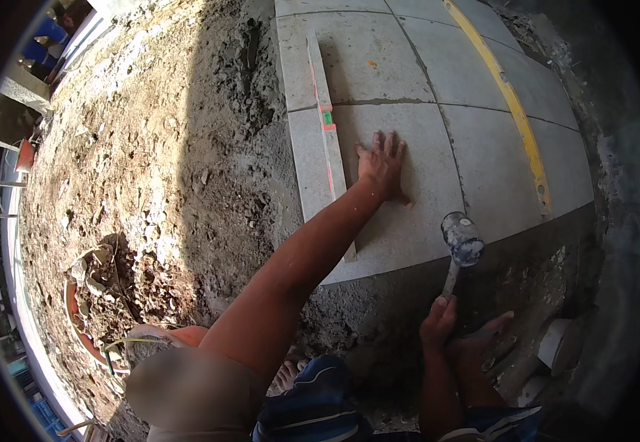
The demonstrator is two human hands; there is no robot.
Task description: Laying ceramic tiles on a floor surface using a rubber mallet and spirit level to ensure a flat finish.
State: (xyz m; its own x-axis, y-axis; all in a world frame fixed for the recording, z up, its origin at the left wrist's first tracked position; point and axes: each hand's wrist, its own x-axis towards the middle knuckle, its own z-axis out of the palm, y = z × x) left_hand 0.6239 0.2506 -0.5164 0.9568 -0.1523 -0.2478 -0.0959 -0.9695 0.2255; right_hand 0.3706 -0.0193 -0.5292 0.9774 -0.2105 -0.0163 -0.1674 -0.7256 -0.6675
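My left hand point(382, 169) lies with fingers spread on a pale grey tile point(423, 177), just right of a long silver level point(338, 169) with a green vial and pinkish-red markings. My right hand point(438, 320) grips the handle of a rubber mallet point(461, 237), whose dark, whitened head is held low over the front part of the tiles, right of my left hand. A yellow level point(515, 110) lies lengthwise across the tiles at the right. My bare feet show at the lower edge, partly hidden by my arms and blue striped clothing.
Rough earth and wet mortar point(246, 147) stretch along the left of the tiles. A round container of rubble point(95, 295) sits at lower left, a red bucket point(26, 155) farther up. A pale cylindrical object point(555, 342) is at lower right. Mortar borders the tiles' front and right edges.
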